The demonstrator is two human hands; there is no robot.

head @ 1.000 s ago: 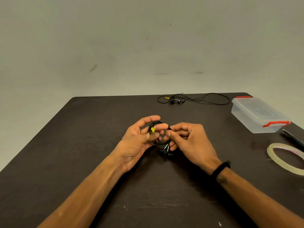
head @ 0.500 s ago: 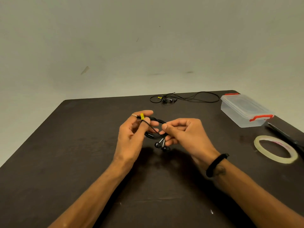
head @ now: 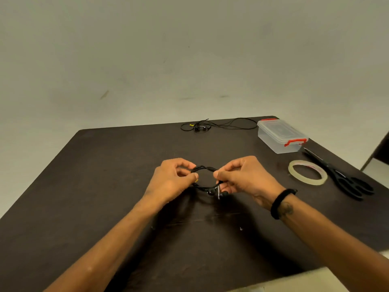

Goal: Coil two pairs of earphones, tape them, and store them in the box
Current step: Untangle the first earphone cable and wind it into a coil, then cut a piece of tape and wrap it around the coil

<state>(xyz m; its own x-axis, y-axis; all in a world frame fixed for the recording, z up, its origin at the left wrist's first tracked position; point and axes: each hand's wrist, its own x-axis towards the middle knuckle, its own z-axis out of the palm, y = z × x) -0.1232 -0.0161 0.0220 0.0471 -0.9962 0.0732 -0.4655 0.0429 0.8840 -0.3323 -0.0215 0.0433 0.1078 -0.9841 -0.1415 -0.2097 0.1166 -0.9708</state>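
Black coil (head: 205, 178): first earphones, wound, above the worktop (head: 105, 186).
Hands: left hand (head: 172, 182) and right hand (head: 244, 178) pinch its opposite sides.
Second earphones (head: 210, 126): loose, far edge.
Tape roll (head: 307, 172): unused.
Box (head: 281, 134): closed.

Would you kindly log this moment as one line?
left hand and right hand hold coiled earphones | tape roll untouched | box closed

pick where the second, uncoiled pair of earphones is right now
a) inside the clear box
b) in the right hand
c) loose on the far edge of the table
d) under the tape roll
c: the uncoiled earphones lie spread along the table's far edge, left of the closed box.
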